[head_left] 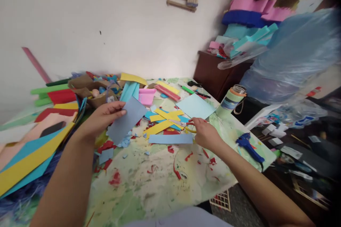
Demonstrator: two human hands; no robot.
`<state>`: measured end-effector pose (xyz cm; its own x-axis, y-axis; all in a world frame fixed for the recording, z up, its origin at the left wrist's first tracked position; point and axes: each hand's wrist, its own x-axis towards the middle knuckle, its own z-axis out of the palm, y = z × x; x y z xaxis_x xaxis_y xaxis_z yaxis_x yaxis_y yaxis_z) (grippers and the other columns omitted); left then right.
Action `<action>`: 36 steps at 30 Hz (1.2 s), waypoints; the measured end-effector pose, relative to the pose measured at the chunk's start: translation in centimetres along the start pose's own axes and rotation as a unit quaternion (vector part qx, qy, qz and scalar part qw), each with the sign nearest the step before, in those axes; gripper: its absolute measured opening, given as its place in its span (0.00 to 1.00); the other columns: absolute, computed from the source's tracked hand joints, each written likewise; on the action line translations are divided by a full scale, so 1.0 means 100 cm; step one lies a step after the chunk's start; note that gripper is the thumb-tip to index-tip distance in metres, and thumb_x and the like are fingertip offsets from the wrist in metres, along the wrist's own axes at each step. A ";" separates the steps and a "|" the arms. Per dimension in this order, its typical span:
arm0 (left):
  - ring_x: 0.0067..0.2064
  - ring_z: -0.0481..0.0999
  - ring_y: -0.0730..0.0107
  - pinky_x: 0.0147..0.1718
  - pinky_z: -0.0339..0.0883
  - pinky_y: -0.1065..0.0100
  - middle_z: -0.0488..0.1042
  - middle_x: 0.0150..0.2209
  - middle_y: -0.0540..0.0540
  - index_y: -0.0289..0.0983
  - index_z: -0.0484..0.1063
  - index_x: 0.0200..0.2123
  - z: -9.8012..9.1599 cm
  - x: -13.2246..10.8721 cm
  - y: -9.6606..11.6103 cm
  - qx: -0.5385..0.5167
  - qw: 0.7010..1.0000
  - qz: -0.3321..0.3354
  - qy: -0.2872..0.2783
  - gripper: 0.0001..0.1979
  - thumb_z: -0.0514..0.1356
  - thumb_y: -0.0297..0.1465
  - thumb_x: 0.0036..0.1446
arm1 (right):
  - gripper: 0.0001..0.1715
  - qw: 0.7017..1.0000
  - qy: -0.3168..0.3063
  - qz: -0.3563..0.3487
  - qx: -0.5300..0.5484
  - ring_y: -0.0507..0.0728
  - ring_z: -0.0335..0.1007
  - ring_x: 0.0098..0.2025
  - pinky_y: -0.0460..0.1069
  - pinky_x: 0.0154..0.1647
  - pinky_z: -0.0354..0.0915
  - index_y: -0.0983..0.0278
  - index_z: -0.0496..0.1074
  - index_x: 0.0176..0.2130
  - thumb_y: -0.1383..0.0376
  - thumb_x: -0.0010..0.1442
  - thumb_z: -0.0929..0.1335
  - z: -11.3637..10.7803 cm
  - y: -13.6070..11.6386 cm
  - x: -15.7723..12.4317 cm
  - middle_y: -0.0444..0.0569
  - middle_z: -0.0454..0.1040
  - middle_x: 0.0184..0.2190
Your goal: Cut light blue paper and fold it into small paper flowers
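You are pinching a slate-blue paper strip [124, 120] between the thumb and fingers of your left hand [102, 120], which is half closed. Your right hand [205, 134] is curled shut around a pair of scissors [180, 123], its blades pointing left over crossed yellow paper strips [162, 122]. A light blue paper strip [170, 139] is lying flat just beside that hand, and a pale blue paper sheet [195, 106] is lying just beyond it. Red paper scraps [115, 179] are littering the paint-stained table covering [149, 188], while a blue glue gun [249, 148] is resting to your right, near the table's edge.
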<state>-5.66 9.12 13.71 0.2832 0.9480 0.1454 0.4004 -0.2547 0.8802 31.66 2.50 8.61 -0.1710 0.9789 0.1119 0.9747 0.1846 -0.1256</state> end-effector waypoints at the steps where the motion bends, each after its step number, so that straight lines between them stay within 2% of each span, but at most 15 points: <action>1: 0.42 0.75 0.60 0.41 0.70 0.63 0.78 0.43 0.45 0.41 0.73 0.46 0.000 0.001 0.000 -0.009 1.000 -0.003 0.016 0.21 0.61 0.44 0.51 | 0.34 1.000 0.005 0.005 0.018 0.60 0.69 0.46 0.48 0.37 0.59 0.65 0.62 0.51 0.78 0.43 0.63 -0.007 0.000 0.001 0.55 0.72 0.48; 4: 0.42 0.75 0.59 0.42 0.69 0.62 0.78 0.41 0.45 0.40 0.74 0.43 0.000 0.001 -0.001 0.001 0.998 -0.014 0.060 0.21 0.61 0.45 0.50 | 0.38 0.996 -0.010 0.033 0.085 0.57 0.70 0.40 0.46 0.33 0.59 0.63 0.58 0.55 0.76 0.44 0.64 -0.024 0.000 0.003 0.52 0.74 0.43; 6: 0.39 0.74 0.60 0.39 0.69 0.64 0.78 0.36 0.47 0.39 0.75 0.38 0.000 0.002 -0.001 0.037 0.998 -0.003 0.043 0.18 0.60 0.46 0.52 | 0.34 0.989 -0.029 0.035 0.138 0.55 0.69 0.36 0.46 0.32 0.59 0.62 0.59 0.54 0.71 0.47 0.66 -0.029 -0.001 0.005 0.50 0.74 0.39; 9: 0.33 0.72 0.64 0.32 0.67 0.67 0.75 0.29 0.50 0.38 0.74 0.31 0.000 0.002 0.001 0.111 0.993 0.032 -0.010 0.18 0.55 0.46 0.56 | 0.23 0.981 -0.046 0.016 0.188 0.53 0.65 0.30 0.46 0.30 0.58 0.62 0.65 0.48 0.62 0.52 0.68 -0.031 -0.002 0.011 0.47 0.72 0.32; 11: 0.31 0.72 0.65 0.30 0.65 0.69 0.74 0.28 0.50 0.38 0.73 0.30 0.001 0.003 0.004 0.156 0.986 0.049 -0.019 0.18 0.54 0.46 0.57 | 0.18 0.974 -0.047 0.005 0.223 0.52 0.63 0.29 0.47 0.29 0.57 0.62 0.67 0.45 0.59 0.54 0.67 -0.030 -0.003 0.013 0.45 0.70 0.29; 13: 0.32 0.72 0.65 0.30 0.64 0.69 0.75 0.29 0.50 0.38 0.74 0.31 0.002 0.005 0.007 0.197 0.978 0.061 -0.033 0.18 0.53 0.45 0.58 | 0.20 0.945 -0.064 0.017 0.321 0.49 0.60 0.25 0.45 0.26 0.56 0.62 0.66 0.45 0.57 0.54 0.68 -0.031 -0.007 0.012 0.43 0.67 0.28; 15: 0.32 0.73 0.65 0.30 0.64 0.69 0.76 0.30 0.49 0.37 0.75 0.32 0.004 0.008 0.010 0.230 0.969 0.068 -0.057 0.18 0.54 0.45 0.58 | 0.26 0.872 -0.113 0.042 0.475 0.45 0.54 0.19 0.43 0.19 0.53 0.61 0.62 0.48 0.55 0.52 0.70 -0.032 -0.014 0.007 0.38 0.62 0.25; 17: 0.32 0.73 0.66 0.31 0.65 0.69 0.77 0.31 0.48 0.37 0.76 0.33 0.006 0.009 0.012 0.245 0.963 0.074 -0.079 0.18 0.54 0.45 0.57 | 0.30 0.768 -0.177 0.043 0.615 0.43 0.47 0.14 0.41 0.14 0.46 0.59 0.57 0.49 0.51 0.53 0.70 -0.033 -0.024 -0.003 0.35 0.58 0.24; 20: 0.35 0.75 0.65 0.36 0.67 0.68 0.78 0.35 0.47 0.38 0.77 0.38 0.010 0.010 0.012 0.237 0.964 0.078 -0.095 0.18 0.55 0.44 0.57 | 0.25 0.636 -0.266 -0.031 0.724 0.43 0.52 0.13 0.41 0.12 0.47 0.60 0.57 0.43 0.47 0.56 0.67 -0.029 -0.042 -0.018 0.37 0.59 0.25; 22: 0.37 0.75 0.64 0.39 0.68 0.67 0.79 0.38 0.47 0.39 0.77 0.41 0.012 0.010 0.012 0.219 0.967 0.076 -0.103 0.18 0.56 0.44 0.56 | 0.26 0.573 -0.314 -0.072 0.754 0.44 0.56 0.14 0.41 0.12 0.51 0.61 0.58 0.41 0.44 0.57 0.65 -0.024 -0.051 -0.025 0.38 0.61 0.26; 24: 0.37 0.75 0.64 0.40 0.69 0.67 0.79 0.38 0.47 0.39 0.77 0.41 0.014 0.009 0.012 0.196 0.970 0.074 -0.122 0.17 0.57 0.43 0.56 | 0.27 0.540 -0.349 -0.085 0.761 0.45 0.59 0.16 0.42 0.13 0.55 0.62 0.59 0.42 0.43 0.57 0.64 -0.021 -0.058 -0.029 0.40 0.62 0.27; 26: 0.37 0.75 0.64 0.39 0.69 0.67 0.79 0.36 0.47 0.39 0.78 0.39 0.015 0.008 0.012 0.173 0.972 0.070 -0.145 0.17 0.56 0.44 0.56 | 0.28 0.531 -0.374 -0.083 0.756 0.46 0.61 0.18 0.42 0.15 0.59 0.62 0.60 0.43 0.43 0.57 0.63 -0.021 -0.061 -0.032 0.41 0.64 0.27; 29: 0.37 0.76 0.64 0.37 0.69 0.69 0.79 0.36 0.47 0.39 0.78 0.37 0.017 0.007 0.011 0.146 0.975 0.068 -0.156 0.17 0.56 0.44 0.56 | 0.27 0.539 -0.395 -0.078 0.740 0.47 0.62 0.18 0.43 0.16 0.60 0.63 0.62 0.40 0.43 0.59 0.61 -0.023 -0.062 -0.035 0.41 0.64 0.24; 33: 0.39 0.76 0.63 0.39 0.69 0.69 0.79 0.38 0.47 0.40 0.78 0.37 0.016 0.007 0.005 0.127 0.976 0.066 -0.167 0.16 0.57 0.44 0.56 | 0.28 0.565 -0.384 -0.086 0.725 0.46 0.62 0.17 0.42 0.16 0.61 0.65 0.62 0.36 0.42 0.59 0.61 -0.026 -0.062 -0.040 0.41 0.64 0.23; 36: 0.41 0.76 0.62 0.43 0.69 0.66 0.79 0.40 0.47 0.41 0.79 0.38 0.014 0.008 0.000 0.137 0.975 0.072 -0.161 0.15 0.58 0.43 0.55 | 0.29 0.565 -0.369 -0.091 0.732 0.46 0.61 0.17 0.42 0.15 0.60 0.64 0.62 0.40 0.42 0.58 0.61 -0.029 -0.061 -0.044 0.41 0.64 0.24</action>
<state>-4.20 9.58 13.17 0.5948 0.8007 0.0715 0.5406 -0.4642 0.7016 26.83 -3.18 11.76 -0.7896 0.6019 -0.1192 -0.1397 -0.3655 -0.9203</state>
